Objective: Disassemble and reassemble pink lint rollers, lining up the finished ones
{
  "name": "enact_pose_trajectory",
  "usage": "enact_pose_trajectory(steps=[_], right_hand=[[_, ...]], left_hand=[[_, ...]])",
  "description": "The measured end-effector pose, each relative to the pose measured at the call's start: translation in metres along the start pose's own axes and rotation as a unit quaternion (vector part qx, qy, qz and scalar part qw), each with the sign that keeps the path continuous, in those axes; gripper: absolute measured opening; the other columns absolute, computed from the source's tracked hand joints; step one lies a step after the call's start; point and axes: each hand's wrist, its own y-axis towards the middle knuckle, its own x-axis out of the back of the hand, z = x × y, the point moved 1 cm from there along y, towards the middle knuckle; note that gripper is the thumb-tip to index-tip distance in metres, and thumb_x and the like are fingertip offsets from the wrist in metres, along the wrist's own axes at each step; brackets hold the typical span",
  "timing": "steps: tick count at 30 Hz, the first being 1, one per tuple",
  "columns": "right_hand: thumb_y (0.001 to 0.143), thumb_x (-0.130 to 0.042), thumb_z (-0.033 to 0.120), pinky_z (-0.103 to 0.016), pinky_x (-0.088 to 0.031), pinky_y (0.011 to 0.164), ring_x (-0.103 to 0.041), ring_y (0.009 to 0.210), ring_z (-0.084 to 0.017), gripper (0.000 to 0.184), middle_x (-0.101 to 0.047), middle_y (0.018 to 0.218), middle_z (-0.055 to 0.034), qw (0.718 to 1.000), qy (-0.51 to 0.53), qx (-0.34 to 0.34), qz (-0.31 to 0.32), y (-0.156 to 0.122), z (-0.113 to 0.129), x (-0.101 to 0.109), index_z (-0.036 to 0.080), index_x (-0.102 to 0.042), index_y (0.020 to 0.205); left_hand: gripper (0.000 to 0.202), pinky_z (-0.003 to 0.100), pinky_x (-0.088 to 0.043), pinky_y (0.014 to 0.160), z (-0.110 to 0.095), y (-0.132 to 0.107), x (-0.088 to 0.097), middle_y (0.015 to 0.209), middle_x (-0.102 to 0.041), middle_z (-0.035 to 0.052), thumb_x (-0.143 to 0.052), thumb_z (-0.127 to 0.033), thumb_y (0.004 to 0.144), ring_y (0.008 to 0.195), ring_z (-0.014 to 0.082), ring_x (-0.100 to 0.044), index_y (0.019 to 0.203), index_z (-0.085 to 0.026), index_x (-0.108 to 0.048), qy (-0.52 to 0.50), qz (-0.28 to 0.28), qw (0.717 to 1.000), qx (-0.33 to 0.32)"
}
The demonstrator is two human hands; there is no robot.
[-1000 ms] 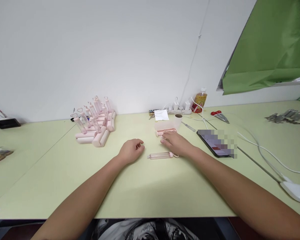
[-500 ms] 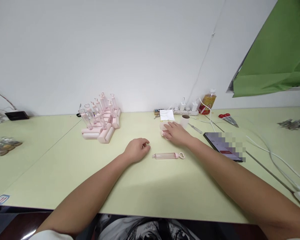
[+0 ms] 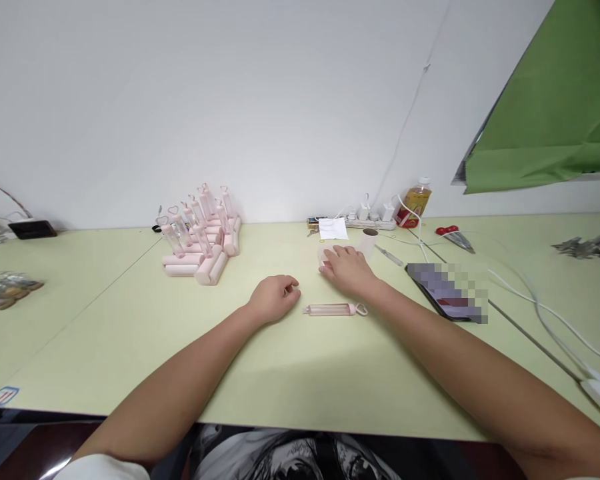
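Covering a pink piece (image 3: 325, 255), the right hand (image 3: 349, 271) rests flat.

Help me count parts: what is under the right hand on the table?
A pale pink piece pokes out past the fingertips of the right hand, resting on the table. The hand covers the rest, so its shape and whether more lies beneath cannot be seen.
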Motion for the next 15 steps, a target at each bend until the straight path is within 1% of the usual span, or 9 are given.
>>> enact_pose_trajectory(steps=[4,7,9,11,13,15], right_hand=[[0.093,-0.036,0.046,-0.047,-0.037,0.089,-0.046,0.112,-0.035,0.047,-0.056,0.124,-0.0173,1.0,0.001,0.001,-0.008,0.002,0.002,-0.004,0.017,-0.052,0.127],[0.093,-0.037,0.047,-0.047,-0.037,0.09,-0.046,0.113,-0.036,0.049,-0.054,0.129,-0.0175,1.0,0.013,-0.003,-0.01,0.003,-0.001,-0.002,0.018,-0.052,0.129],[0.093,-0.038,0.046,-0.046,-0.038,0.09,-0.047,0.113,-0.036,0.048,-0.053,0.132,-0.0168,0.999,0.032,-0.013,-0.015,0.002,-0.008,0.004,0.018,-0.053,0.129],[0.094,-0.037,0.041,-0.043,-0.039,0.089,-0.05,0.112,-0.034,0.046,-0.055,0.131,-0.0162,0.997,0.06,-0.033,-0.024,-0.002,-0.018,0.014,0.016,-0.055,0.127],[0.094,-0.035,0.034,-0.039,-0.041,0.088,-0.055,0.108,-0.031,0.043,-0.061,0.124,-0.0163,0.993,0.093,-0.059,-0.032,-0.011,-0.028,0.024,0.013,-0.059,0.123],[0.094,-0.034,0.031,-0.036,-0.042,0.083,-0.059,0.104,-0.028,0.04,-0.065,0.118,-0.0138,0.99,0.119,-0.075,-0.019,-0.022,-0.034,0.031,0.014,-0.061,0.119]], left_hand=[[0.035,0.029,-0.046,0.067,-0.001,0.0,0.0,0.092,-0.072,0.0036,-0.047,-0.038,0.086,0.077,0.0185,-0.063,0.108,-0.02,-0.067,-0.005,0.0,1.0,-0.002],[0.035,0.029,-0.046,0.067,-0.001,-0.001,0.0,0.092,-0.072,0.0042,-0.048,-0.038,0.086,0.077,0.0187,-0.063,0.108,-0.02,-0.068,-0.008,0.002,1.0,0.003],[0.035,0.029,-0.046,0.067,-0.001,-0.001,0.0,0.092,-0.072,0.0045,-0.048,-0.038,0.086,0.077,0.0187,-0.063,0.108,-0.019,-0.068,-0.008,0.001,1.0,0.005],[0.035,0.029,-0.047,0.067,-0.002,-0.001,0.001,0.092,-0.072,0.0046,-0.047,-0.038,0.086,0.077,0.0186,-0.063,0.108,-0.019,-0.068,-0.011,-0.001,1.0,0.003],[0.036,0.029,-0.047,0.068,-0.002,-0.001,0.001,0.093,-0.071,0.0047,-0.047,-0.038,0.086,0.078,0.0189,-0.063,0.108,-0.019,-0.068,-0.013,-0.002,1.0,0.001],[0.036,0.029,-0.047,0.069,-0.003,-0.001,0.001,0.093,-0.071,0.005,-0.048,-0.038,0.086,0.079,0.0193,-0.064,0.108,-0.019,-0.068,-0.012,-0.002,1.0,0.0]])
